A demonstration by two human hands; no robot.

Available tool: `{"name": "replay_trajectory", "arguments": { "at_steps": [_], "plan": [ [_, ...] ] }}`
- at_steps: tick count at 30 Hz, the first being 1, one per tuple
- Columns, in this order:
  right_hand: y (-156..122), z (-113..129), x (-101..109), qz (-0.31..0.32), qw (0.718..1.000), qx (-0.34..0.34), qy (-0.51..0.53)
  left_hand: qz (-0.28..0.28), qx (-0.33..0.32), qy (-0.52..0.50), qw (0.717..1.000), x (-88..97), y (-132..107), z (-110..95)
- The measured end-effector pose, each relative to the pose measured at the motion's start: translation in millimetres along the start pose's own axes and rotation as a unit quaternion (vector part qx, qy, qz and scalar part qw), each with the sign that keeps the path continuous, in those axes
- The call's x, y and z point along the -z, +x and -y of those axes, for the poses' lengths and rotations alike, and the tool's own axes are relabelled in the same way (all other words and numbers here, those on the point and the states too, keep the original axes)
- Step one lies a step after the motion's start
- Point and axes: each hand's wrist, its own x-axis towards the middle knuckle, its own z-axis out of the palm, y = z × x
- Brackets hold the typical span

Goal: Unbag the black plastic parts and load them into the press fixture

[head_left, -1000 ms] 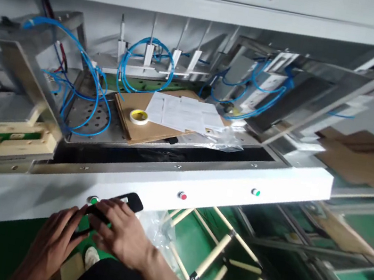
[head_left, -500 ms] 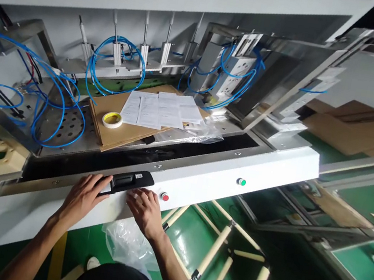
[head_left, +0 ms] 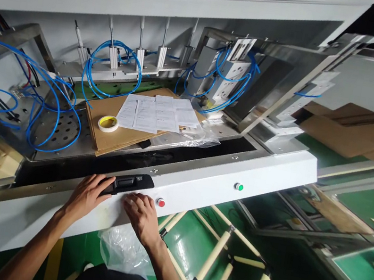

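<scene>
A long black plastic trim panel [head_left: 135, 183] with a recessed middle and a small switch-like piece lies on the white front ledge of a machine. My left hand [head_left: 88, 195] is closed around its left end, fingers over the top and thumb at the near side. The fingers hide that end. My right hand [head_left: 141, 216] rests on the ledge just below the panel's near edge, fingers loosely bent and apart. Whether its fingertips touch the panel I cannot tell. Close to the right hand is a red button [head_left: 160, 202].
Behind the ledge [head_left: 201, 180] lie cardboard sheets [head_left: 94, 136], printed papers [head_left: 159, 114] and a tape roll [head_left: 108, 124]. Blue air hoses [head_left: 90, 64] loop inside the machine. A green button [head_left: 239, 187] sits further right. Below are a plastic bag [head_left: 125, 249] and a tube frame [head_left: 213, 254].
The view has shifted slightly. A pale patch at the panel's left end, seen by my left fingers before, now looks dark. Both hands stay in nearly the same places.
</scene>
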Motion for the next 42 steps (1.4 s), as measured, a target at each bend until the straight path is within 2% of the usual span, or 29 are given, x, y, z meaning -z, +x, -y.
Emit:
{"name": "replay_trajectory", "arguments": {
  "at_steps": [3, 5, 7, 9, 13, 16, 19, 24, 29, 35, 42],
  "plan": [
    [7, 2, 8, -0.002, 1.000, 0.008, -0.008, -0.048, 0.006, -0.019, 0.999, 3.4, -3, 6],
    [13, 4, 16, -0.006, 1.000, 0.009, 0.002, -0.125, 0.032, -0.035, 0.991, 9.2, -14, 13],
    [19, 6, 24, -0.002, 1.000, 0.011, 0.013, -0.225, 0.070, -0.035, 0.971, 14.7, -34, 17],
    [25, 7, 30, 0.006, 1.000, 0.016, 0.020, -0.279, 0.078, -0.011, 0.957, 16.4, -57, 14],
    [33, 7, 36, 0.020, 0.999, 0.019, 0.026, -0.224, 0.015, 0.072, 0.972, 2.5, -85, -11],
    [37, 5, 36, 0.023, 0.999, 0.014, 0.035, -0.252, 0.034, 0.118, 0.960, -12.5, -84, -24],
    [38, 3, 36, 0.028, 0.999, 0.007, 0.045, -0.273, 0.044, 0.108, 0.955, -18.1, -79, -23],
    [28, -1, 38, 0.045, 0.998, 0.038, 0.007, -0.266, 0.028, 0.047, 0.962, -11.0, -83, -12],
    [15, -12, 40, -0.020, 0.998, 0.007, -0.060, -0.263, 0.036, -0.010, 0.964, -4.0, -81, -9],
    [28, -19, 48, -0.033, 0.999, -0.005, -0.038, -0.267, 0.080, -0.040, 0.959, -3.2, -74, -8],
    [55, -15, 40, 0.007, 0.995, -0.077, -0.057, -0.301, 0.225, -0.078, 0.923, -11.9, -64, -13]
  ]
}}
